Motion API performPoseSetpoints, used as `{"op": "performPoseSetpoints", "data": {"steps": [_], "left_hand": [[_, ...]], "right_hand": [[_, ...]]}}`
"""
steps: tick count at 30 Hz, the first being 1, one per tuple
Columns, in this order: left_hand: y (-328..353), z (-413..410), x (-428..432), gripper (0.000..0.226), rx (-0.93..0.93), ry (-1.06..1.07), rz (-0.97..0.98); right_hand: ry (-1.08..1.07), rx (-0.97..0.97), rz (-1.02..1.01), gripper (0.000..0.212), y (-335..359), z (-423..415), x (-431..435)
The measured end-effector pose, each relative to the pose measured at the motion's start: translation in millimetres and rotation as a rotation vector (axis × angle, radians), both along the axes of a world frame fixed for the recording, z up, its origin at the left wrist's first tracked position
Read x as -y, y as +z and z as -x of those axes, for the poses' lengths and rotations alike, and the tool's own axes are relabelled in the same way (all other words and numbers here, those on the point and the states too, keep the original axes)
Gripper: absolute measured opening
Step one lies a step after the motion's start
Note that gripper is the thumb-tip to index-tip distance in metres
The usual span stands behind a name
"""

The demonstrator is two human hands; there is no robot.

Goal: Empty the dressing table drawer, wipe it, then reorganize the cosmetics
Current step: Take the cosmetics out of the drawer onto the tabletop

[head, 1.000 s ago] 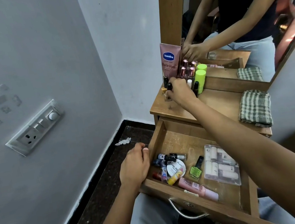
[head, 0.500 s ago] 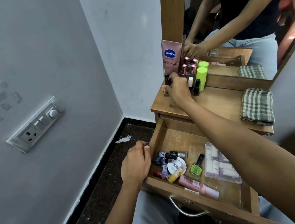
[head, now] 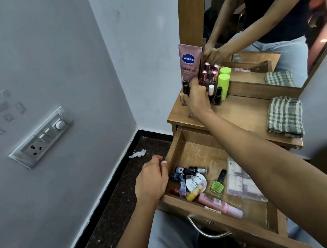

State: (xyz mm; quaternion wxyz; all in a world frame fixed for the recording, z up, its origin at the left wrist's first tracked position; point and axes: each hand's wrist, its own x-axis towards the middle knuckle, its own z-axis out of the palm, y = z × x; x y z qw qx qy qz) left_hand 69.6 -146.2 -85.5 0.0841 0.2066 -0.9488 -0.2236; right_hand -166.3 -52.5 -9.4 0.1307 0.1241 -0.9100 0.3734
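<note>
1. Left hand (head: 151,181) fingers curl over the drawer (head: 196,155) wall.
2. Right hand (head: 196,98) beyond the drawer, fingers among bottles (head: 216,95): grip unclear.
3. Green polish bottle (head: 217,186) inside the drawer: light, likely fragile; pinch its cap.

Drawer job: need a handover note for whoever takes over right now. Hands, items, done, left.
Left hand grips the left wall of the open drawer.
Right hand is at the cosmetics cluster on the tabletop, fingers curled among small bottles; whether it holds one is hidden.
On the tabletop: Vaseline tube, lime green bottle, folded checked cloth.
In the drawer: green nail polish, pink tube, round tin, clear pouch, a few small bottles.
Done: drawer partly emptied.
Left: move the rest out, wipe, reorganize.
</note>
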Motion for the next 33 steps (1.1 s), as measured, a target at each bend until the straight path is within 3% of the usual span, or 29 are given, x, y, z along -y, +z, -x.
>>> {"op": "performPoseSetpoints", "data": {"steps": [3, 6, 8, 10, 13, 15, 24, 26, 29, 33], "left_hand": [[0, -1, 0, 0.031, 0.0, 0.0, -0.003], [1, -1, -1, 0.031, -0.002, -0.011, -0.003], [2, 0, -2, 0.03, 0.01, -0.038, 0.001], [3, 1, -2, 0.03, 0.03, -0.069, 0.023], [5, 1, -3, 0.03, 0.04, -0.077, 0.045], [5, 1, -4, 0.03, 0.035, -0.077, 0.046], [4, -1, -3, 0.034, 0.034, -0.029, 0.026], [4, 0, -2, 0.034, 0.036, -0.03, 0.025], [3, 0, -2, 0.032, 0.043, -0.029, 0.017], [3, 1, -1, 0.033, 0.051, -0.027, 0.005]], "right_hand": [[0.027, -0.066, 0.16, 0.028, 3, -16, -7], [0.176, -0.138, 0.266, 0.012, -9, -53, -25], [0.312, 0.009, 0.148, 0.006, -27, -78, -40], [0.374, 0.275, -0.077, 0.009, -51, -95, -56], [0.414, 0.562, -0.414, 0.038, -87, -103, -73], [0.455, 0.602, -0.51, 0.04, -100, -107, -79], [0.528, 0.633, -0.573, 0.01, -102, -110, -82], [0.496, 0.672, -0.466, 0.003, -95, -112, -84], [0.508, 0.812, -0.01, 0.011, -62, -111, -85], [0.458, 0.627, 0.433, 0.016, -3, -85, -75]]}}
